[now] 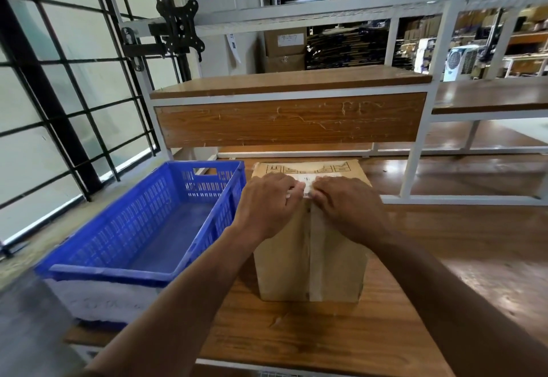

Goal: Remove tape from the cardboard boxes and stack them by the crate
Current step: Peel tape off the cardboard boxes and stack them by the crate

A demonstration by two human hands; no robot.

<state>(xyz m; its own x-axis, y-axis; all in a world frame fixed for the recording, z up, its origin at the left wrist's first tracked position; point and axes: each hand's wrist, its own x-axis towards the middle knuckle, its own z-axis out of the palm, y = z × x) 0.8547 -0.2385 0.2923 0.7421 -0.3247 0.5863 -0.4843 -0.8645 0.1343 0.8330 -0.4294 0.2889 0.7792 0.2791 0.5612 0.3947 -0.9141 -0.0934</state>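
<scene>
Box: a closed cardboard box [308,261] stands on the wooden table [444,272], near its front edge, right in front of the person.
Tape: a pale strip of tape [315,258] runs along the centre seam across the top and down the near face to the bottom edge.
Label: a white label [307,182] sits on the top towards the far side, partly hidden by the fingers, with black printed symbols along the far edge beyond it.
Left hand [267,203]: lies on the top of the box left of the seam, fingers curled at the label; they seem to pinch the tape end there, though the grip itself is blurred.
Right hand [347,204]: lies on the top right of the seam, fingers bent and meeting the left hand's at the same spot; whether it grips the tape or only presses the cardboard, I cannot tell.
Crate: a blue slatted plastic crate [89,269] sits just left of the box, hanging over the table's left edge, apart from the box.
Shelf: a wood-fronted shelf [290,121] in a white metal frame stands behind the box.
Wall bracket: a black mounting bracket [181,28] hangs at upper left, by the black window grille [44,85].
Background: stacked cartons and racks show beyond the frame.
</scene>
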